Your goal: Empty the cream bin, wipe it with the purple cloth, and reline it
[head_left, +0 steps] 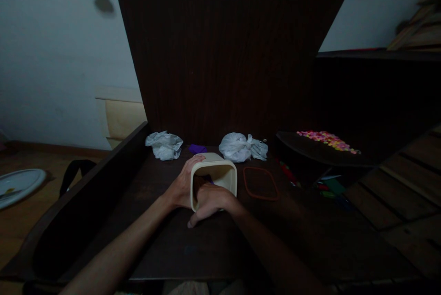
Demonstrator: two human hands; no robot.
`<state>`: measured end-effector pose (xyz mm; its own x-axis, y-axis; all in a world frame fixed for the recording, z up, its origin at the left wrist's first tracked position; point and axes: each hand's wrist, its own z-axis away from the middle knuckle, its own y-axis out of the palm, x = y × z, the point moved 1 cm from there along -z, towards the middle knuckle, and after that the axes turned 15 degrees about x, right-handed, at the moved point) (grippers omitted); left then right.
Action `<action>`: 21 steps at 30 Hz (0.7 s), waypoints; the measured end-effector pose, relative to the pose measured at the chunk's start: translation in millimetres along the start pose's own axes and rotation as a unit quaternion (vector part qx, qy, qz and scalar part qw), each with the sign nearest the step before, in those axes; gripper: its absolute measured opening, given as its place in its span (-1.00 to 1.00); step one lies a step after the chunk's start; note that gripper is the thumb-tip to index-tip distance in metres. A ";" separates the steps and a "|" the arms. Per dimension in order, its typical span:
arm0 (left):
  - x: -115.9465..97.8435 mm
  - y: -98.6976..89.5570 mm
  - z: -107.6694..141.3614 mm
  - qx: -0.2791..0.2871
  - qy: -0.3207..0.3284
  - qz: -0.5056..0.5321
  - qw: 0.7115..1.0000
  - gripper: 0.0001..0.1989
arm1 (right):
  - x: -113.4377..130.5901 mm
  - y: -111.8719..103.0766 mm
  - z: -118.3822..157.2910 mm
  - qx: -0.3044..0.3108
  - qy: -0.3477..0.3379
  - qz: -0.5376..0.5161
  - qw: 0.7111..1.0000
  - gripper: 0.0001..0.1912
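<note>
Cream container (226, 176) is in your hands at the middle of the desk (161, 249), tipped so that its mouth faces you. Your left hand (183, 188) grips it from outside, wrapped against the left wall with fingers reaching toward the upper side, while your right hand (214, 201) goes in through the mouth, its thumb out past the lower rim. The right fingers are hidden inside, so I cannot tell whether they hold anything; a small purple patch (208, 178) shows just beyond them. I would judge the step in hand to be working by reach inside the container, and any move of your right hand from here calls for a firm left hold and a wrist clear of the rim. Just right of the container, a thin orange-brown frame (262, 198) with rounded corners lies flat. Behind, toward the tall dark panel (220, 65), sit a left white bag (165, 145) and a right white bag (237, 147), with a purple piece (197, 149) between them. At your right, pink and yellow pieces (329, 141) lie on a raised dark shelf (292, 141). Beyond the desk you have a pale wall (51, 56) and, on your left, a white round object (31, 176) above the brown floor (29, 226); the room is dim, and the shelf's underside is too dark to read.
</note>
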<state>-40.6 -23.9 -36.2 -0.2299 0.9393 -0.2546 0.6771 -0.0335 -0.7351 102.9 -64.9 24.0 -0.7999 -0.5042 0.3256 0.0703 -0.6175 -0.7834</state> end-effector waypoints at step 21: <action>1.8 -5.9 4.6 0.000 -0.050 -0.004 0.999 0.12 | 44.1 51.8 60.2 -0.142 -0.036 -0.083 0.986 0.08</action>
<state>-48.2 -23.6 -35.3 -0.3053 0.9004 -0.3101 0.6749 -0.0251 -0.7374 107.2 -155.4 29.7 -0.7418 -0.4582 0.4898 -0.2354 -0.5060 -0.8298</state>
